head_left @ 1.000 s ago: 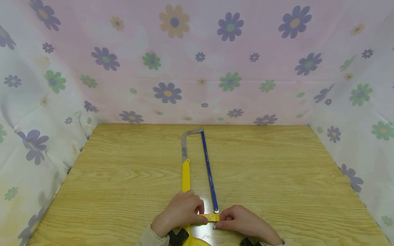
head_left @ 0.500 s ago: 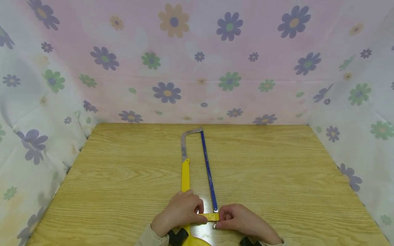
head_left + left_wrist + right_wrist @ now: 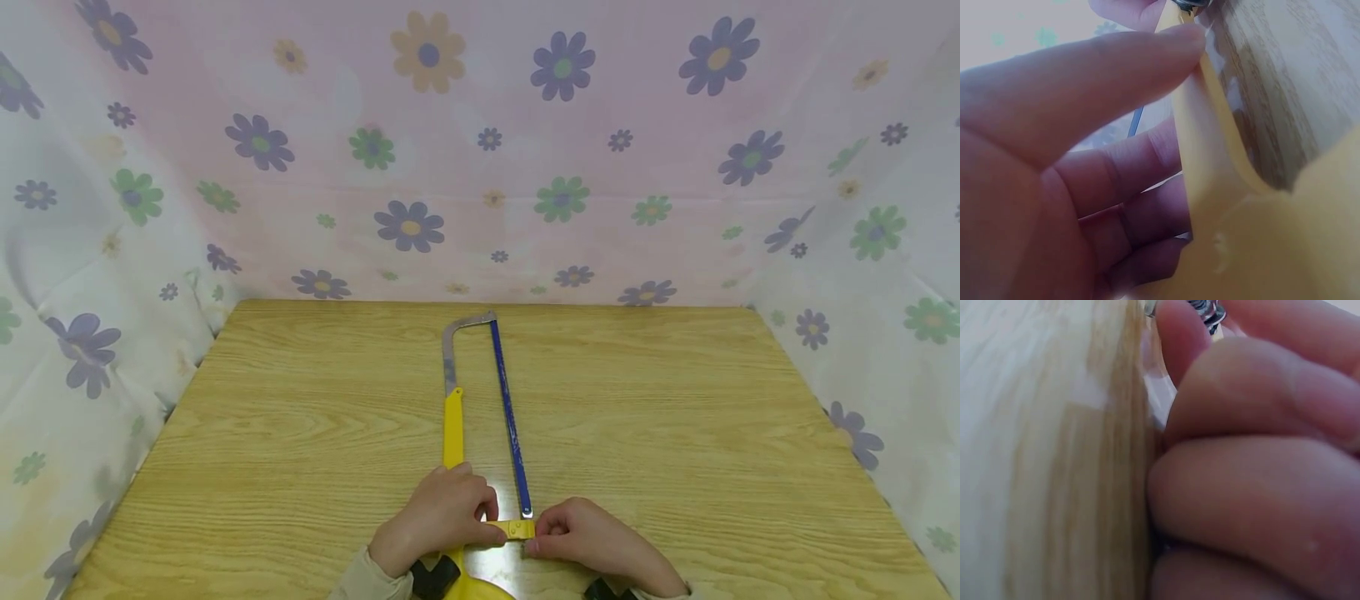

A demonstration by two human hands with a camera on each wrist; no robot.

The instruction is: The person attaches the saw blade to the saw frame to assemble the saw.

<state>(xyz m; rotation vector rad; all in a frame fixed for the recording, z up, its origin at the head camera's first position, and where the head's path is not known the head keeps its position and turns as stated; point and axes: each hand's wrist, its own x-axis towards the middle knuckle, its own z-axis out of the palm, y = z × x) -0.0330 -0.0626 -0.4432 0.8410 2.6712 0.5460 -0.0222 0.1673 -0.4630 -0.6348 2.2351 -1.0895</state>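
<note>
A hacksaw (image 3: 453, 429) with a yellow and grey metal frame lies flat on the table, its blue blade (image 3: 510, 417) on the right side. My left hand (image 3: 442, 512) grips the yellow frame near the handle, thumb and fingers on the crosspiece (image 3: 1200, 125). At the end of that crosspiece, by the blade's near end, the fingers of my right hand (image 3: 588, 537) are curled and pinch a small metal wing nut (image 3: 1215, 314). Only bits of the nut and its thread show past the fingertips. Most of the handle is below the head view's edge.
The wood-grain table (image 3: 300, 417) stretches out around the saw. A flowered cloth (image 3: 480, 167) hangs behind it and along both sides. Black wrist straps (image 3: 435, 577) sit at the sleeves.
The right thumb and fingers have shifted slightly at the wing nut; its silver tip, visible half a second ago, is now mostly covered. The left hand and saw hold still.
</note>
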